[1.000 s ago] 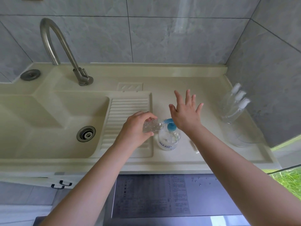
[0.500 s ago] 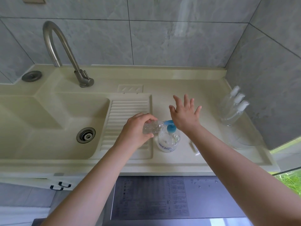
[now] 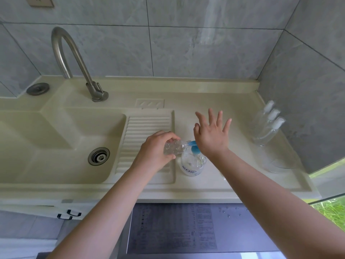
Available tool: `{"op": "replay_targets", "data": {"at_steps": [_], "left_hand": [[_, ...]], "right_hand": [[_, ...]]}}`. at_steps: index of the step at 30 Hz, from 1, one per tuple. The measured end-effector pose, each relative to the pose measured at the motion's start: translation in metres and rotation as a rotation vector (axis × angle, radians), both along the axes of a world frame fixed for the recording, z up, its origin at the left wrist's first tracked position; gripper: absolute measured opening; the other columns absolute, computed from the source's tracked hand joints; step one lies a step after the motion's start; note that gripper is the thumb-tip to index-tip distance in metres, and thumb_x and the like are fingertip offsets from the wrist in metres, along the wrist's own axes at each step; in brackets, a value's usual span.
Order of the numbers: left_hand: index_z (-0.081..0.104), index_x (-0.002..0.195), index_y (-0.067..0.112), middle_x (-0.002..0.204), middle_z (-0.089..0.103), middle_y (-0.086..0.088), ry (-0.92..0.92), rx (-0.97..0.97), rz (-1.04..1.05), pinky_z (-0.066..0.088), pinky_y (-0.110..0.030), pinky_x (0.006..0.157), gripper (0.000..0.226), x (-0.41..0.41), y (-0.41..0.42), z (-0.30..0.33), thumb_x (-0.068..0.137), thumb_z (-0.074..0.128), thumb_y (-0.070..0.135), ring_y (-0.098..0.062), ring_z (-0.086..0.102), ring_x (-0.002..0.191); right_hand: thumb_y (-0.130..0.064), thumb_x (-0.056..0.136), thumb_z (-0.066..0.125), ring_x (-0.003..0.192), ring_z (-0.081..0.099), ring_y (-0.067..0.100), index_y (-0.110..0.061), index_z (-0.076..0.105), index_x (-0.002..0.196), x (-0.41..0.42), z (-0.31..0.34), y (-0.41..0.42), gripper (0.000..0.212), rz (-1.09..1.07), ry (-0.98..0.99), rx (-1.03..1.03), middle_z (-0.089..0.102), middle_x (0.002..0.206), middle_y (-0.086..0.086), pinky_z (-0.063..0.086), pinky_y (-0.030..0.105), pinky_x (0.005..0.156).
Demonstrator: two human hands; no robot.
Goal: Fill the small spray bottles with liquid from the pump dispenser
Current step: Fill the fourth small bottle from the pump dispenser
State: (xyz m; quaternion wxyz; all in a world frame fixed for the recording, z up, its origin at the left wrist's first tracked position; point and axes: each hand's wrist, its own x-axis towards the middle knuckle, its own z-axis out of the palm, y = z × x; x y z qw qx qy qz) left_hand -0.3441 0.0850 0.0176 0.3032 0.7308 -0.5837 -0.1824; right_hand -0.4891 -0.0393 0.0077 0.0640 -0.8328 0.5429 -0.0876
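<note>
One pump dispenser (image 3: 193, 163), clear with a blue head, stands on the bench (image 3: 214, 101) at centre frame, just right of the ribbed drainboard (image 3: 147, 126). One small spray bottle (image 3: 174, 147), uncapped and tilted on its side, is gripped by the left hand (image 3: 156, 152) with curled fingers, its neck at the blue nozzle. The right hand (image 3: 211, 134) rests its heel on the pump head, fingers spread straight, holding nothing. Three capped spray bottles (image 3: 267, 126) lean together at the right of the frame, near the wall. One sink (image 3: 61, 146) and one tap (image 3: 74, 62) at left. Bare bench lies between the dispenser and the three bottles.
</note>
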Motion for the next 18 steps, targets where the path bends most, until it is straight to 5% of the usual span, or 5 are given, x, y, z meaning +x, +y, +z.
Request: {"op": "replay_targets", "data": {"at_steps": [8, 18], "left_hand": [[0.068, 0.109, 0.032, 0.100, 0.062, 0.015, 0.015, -0.022, -0.012, 0.051, -0.033, 0.089, 0.053, 0.000, 0.000, -0.001, 0.064, 0.087, 0.010, -0.005, 0.059, 0.093], [0.068, 0.107, 0.033, 0.098, 0.061, 0.017, 0.017, -0.024, -0.007, 0.051, -0.031, 0.088, 0.053, 0.001, -0.001, -0.003, 0.064, 0.087, 0.009, -0.003, 0.058, 0.090]], "right_hand": [[-0.037, 0.105, 0.038, 0.153, -0.008, 0.039, -0.030, 0.020, 0.157, 0.003, 0.022, -0.004, 0.055, 0.008, -0.128, 0.027, 0.002, 0.167, 0.012, -0.005, 0.062, 0.119], [-0.032, 0.106, 0.032, 0.152, -0.012, 0.040, -0.031, 0.013, 0.158, 0.011, 0.009, -0.004, 0.055, 0.038, 0.030, 0.011, -0.006, 0.167, 0.014, -0.007, 0.063, 0.119]]}}
